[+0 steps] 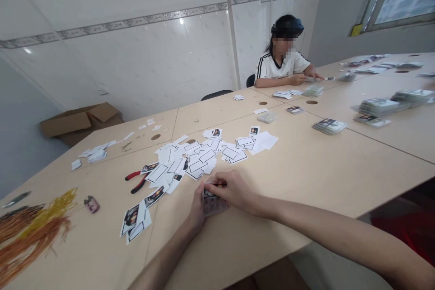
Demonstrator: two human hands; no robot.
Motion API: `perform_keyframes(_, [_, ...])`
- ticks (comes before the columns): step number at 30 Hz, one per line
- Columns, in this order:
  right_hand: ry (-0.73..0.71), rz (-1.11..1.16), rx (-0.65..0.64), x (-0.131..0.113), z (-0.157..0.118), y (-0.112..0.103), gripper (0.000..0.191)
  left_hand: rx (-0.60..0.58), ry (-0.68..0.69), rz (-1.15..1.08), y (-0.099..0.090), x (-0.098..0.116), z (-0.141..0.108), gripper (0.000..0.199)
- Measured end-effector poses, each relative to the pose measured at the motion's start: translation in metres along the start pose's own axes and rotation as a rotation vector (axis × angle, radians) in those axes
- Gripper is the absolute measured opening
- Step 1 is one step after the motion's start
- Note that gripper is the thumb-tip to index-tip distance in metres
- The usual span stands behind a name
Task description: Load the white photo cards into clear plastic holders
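Case (215, 208): small and clear plastic, it was between your two hands by the near edge of the wooden table (299, 167), with a dark printed card (209, 193) at its upper end.
Left hand (197, 206): you gripped the case's left side with it, fingers bent along the wall.
Right hand (234, 188): your thumb and fingers were bent over the upper right of the case, touching it; the view was too blurred to tell whether they had closed on the card.
White cards (204, 156): a loose heap lay just beyond your hands, most showing black-lined rectangles, a few showing dark pictures.
Red-and-black handles (136, 182): these stuck out from the heap's left side.
Cords (57, 208): yellow and orange bundles lay at the table's left, well apart from your hands.
Stacked cases (329, 126): several piles stood farther off to your right.
Co-worker (280, 68): this person sat across the table, in a white shirt.
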State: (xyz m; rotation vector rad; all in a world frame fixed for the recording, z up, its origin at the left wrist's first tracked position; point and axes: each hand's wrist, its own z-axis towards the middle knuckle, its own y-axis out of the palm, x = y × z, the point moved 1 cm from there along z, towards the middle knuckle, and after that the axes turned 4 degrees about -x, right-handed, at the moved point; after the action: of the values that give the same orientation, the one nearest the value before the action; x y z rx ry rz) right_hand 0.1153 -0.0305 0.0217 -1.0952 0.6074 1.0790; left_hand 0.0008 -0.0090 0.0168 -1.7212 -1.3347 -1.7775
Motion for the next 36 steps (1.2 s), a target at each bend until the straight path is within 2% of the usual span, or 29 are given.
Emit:
perform_keyframes(6, [-0.024, -0.031, -0.019, 0.002, -0.001, 0.0, 0.017, 0.062, 0.003, -0.01, -0.002, 0.0, 0.001, 0.037])
perform_keyframes(12, [-0.047, 0.003, -0.026, 0.0, -0.001, -0.001, 0.014, 0.052, 0.004, -0.001, -0.007, -0.002, 0.002, 0.037])
perform_keyframes(17, [-0.023, 0.037, -0.012, -0.001, 0.0, -0.001, 0.026, 0.006, 0.012, 0.031, -0.003, -0.001, 0.001, 0.04])
perform_keyframes(28, [-0.018, -0.015, -0.026, 0.002, 0.0, 0.0, 0.018, 0.125, -0.01, 0.026, -0.011, -0.004, 0.001, 0.036])
perform_keyframes(36, [-0.113, 0.074, -0.026, -0.005, -0.002, -0.004, 0.01, 0.007, 0.154, 0.137, -0.016, -0.003, 0.0, 0.03])
